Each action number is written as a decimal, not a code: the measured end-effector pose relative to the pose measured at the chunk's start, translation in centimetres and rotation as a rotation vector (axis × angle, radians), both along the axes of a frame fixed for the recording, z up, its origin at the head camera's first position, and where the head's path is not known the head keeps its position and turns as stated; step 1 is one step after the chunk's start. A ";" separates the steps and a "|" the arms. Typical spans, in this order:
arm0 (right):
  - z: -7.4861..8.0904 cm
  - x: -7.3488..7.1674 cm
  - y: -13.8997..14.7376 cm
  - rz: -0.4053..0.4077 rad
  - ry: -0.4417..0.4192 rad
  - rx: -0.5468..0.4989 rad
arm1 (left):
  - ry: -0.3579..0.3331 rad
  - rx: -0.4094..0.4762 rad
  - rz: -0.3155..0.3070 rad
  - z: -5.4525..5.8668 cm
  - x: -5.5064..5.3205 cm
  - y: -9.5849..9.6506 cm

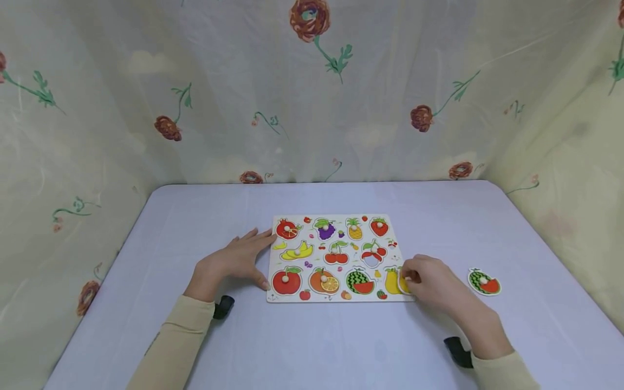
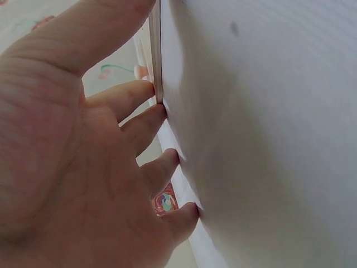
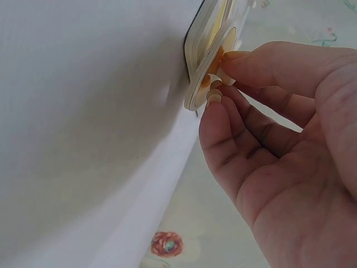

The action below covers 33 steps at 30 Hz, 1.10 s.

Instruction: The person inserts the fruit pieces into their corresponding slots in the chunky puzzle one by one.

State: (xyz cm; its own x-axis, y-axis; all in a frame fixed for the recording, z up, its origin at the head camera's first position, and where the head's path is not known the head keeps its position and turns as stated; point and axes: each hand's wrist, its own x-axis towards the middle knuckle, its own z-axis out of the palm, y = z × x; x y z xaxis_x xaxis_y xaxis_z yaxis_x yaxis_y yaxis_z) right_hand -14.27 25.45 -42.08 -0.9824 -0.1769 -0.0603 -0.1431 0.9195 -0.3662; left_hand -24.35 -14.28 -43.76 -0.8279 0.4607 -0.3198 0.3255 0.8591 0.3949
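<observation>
A white fruit puzzle board lies flat on the table, with knobbed wooden pieces in rows across it. My left hand steadies its left side: the fingers are spread, the thumb near the lower left corner. In the left wrist view the fingertips meet the board's edge and the tabletop. My right hand pinches a yellow fruit puzzle piece at the board's lower right corner. That piece stands tilted over the board's edge in the right wrist view and overlaps the printed yellow pear.
A loose watermelon piece lies on the table to the right of my right hand. The lilac-white tablecloth spreads around the board. Flower-patterned curtains hang behind and on both sides. A black strap end sits by the right wrist.
</observation>
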 end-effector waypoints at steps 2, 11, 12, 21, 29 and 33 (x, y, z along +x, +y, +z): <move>0.0 -0.1 -0.2 0.021 0.015 -0.007 | 0.001 -0.002 -0.003 0.1 0.0 0.0; -0.3 -0.3 -0.9 0.047 0.029 -0.016 | 0.005 0.003 -0.009 0.0 -0.1 0.1; -0.3 -0.3 -1.0 0.047 0.030 -0.015 | 0.005 0.004 -0.010 -0.1 -0.1 0.1; -0.3 -0.3 -1.6 0.032 -0.018 -0.028 | 0.005 -0.003 -0.019 -0.2 -0.2 0.0; -0.5 -0.5 -1.9 0.069 0.016 -0.022 | 0.004 0.002 -0.003 -0.1 -0.1 0.1; -0.6 -0.7 -2.0 0.071 0.009 -0.016 | -0.002 0.009 -0.002 -0.2 -0.1 0.0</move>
State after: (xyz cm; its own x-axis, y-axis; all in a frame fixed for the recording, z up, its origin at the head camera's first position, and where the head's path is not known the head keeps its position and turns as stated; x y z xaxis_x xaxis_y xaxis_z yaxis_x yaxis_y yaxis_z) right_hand -14.95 23.45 -42.69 -0.9679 -0.2469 -0.0480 -0.2111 0.9011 -0.3788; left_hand -24.42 -14.27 -43.91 -0.8264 0.4652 -0.3171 0.3264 0.8548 0.4035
